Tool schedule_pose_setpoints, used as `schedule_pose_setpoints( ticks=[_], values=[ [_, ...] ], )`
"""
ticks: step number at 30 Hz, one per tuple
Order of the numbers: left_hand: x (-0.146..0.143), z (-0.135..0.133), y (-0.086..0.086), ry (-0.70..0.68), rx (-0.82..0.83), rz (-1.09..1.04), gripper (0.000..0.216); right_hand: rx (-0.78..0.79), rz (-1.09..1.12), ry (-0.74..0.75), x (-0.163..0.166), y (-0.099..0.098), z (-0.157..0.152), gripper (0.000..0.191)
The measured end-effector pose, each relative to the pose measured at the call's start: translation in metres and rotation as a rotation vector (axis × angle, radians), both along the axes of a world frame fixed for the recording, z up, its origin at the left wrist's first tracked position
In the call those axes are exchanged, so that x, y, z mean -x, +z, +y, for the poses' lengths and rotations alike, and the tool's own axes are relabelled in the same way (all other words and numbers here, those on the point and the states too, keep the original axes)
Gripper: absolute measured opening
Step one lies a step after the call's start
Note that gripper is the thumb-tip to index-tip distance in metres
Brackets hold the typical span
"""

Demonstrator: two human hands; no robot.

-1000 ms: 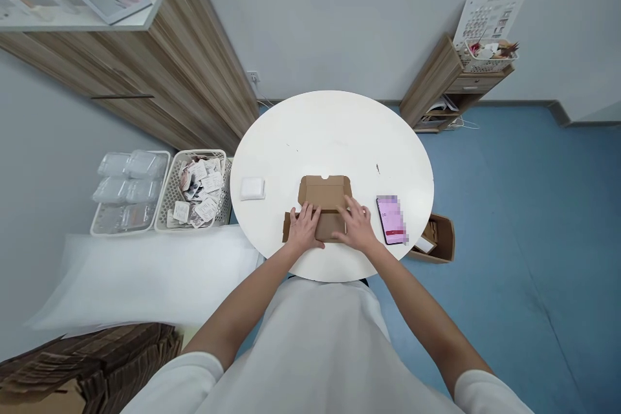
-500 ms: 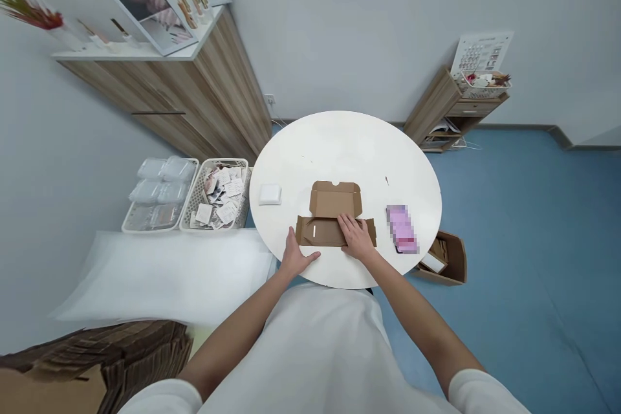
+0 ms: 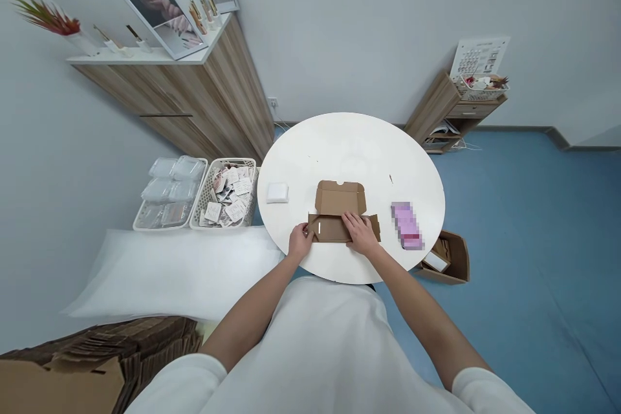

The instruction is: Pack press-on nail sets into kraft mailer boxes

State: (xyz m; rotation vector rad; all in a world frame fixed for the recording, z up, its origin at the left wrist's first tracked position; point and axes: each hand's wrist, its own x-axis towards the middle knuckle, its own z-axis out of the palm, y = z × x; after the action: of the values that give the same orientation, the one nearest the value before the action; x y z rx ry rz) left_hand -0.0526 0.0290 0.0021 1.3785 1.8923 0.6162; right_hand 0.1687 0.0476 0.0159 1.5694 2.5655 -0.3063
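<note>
A brown cardboard box (image 3: 332, 229), partly folded, lies on the round white table (image 3: 349, 142). Its lid panel (image 3: 341, 197) is spread out flat on the far side, and a small white mark shows inside the base. My left hand (image 3: 300, 241) is closed on the box's left end flap, its fingertips partly hidden. Across the right part of the base lies my right hand (image 3: 359, 233), fingers at the lid crease and thumb by the near edge, holding the box against the table.
A small white stack (image 3: 277, 193) sits left on the table; a phone-shaped, pixelated purple thing (image 3: 407, 225) lies right. Baskets of plastic packets (image 3: 173, 184) and cards (image 3: 228, 194) stand left, above white sheets (image 3: 179, 268) and flattened cardboard (image 3: 140, 349). An open carton (image 3: 458, 255) is on the floor.
My left hand has gone from spread beside the box to closed on its left end flap, which now stands more upright. The right hand stays on the base. The view has shifted slightly.
</note>
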Motion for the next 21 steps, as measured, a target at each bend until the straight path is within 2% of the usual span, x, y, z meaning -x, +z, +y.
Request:
schedule_pose_setpoints(
  ticks=[5, 8, 11, 15, 21],
  values=[
    [-0.004, 0.0, 0.004, 0.013, -0.065, -0.021, 0.026, 0.004, 0.002, -0.004, 0.001, 0.001, 0.003, 0.093],
    [-0.01, 0.0, 0.009, -0.031, -0.099, -0.049, 0.025, 0.0, 0.004, 0.019, 0.004, 0.001, 0.003, 0.091],
    [-0.018, -0.002, 0.014, -0.066, -0.108, -0.053, 0.034, -0.007, 0.007, 0.018, 0.008, 0.001, 0.003, 0.091],
    [-0.022, -0.004, 0.017, -0.012, -0.068, -0.099, 0.052, -0.015, 0.023, 0.002, 0.011, 0.0, 0.002, 0.093],
    [-0.017, 0.007, 0.015, 0.01, -0.02, -0.101, 0.022, -0.017, 0.033, 0.028, 0.008, -0.001, 0.002, 0.098]
  ],
)
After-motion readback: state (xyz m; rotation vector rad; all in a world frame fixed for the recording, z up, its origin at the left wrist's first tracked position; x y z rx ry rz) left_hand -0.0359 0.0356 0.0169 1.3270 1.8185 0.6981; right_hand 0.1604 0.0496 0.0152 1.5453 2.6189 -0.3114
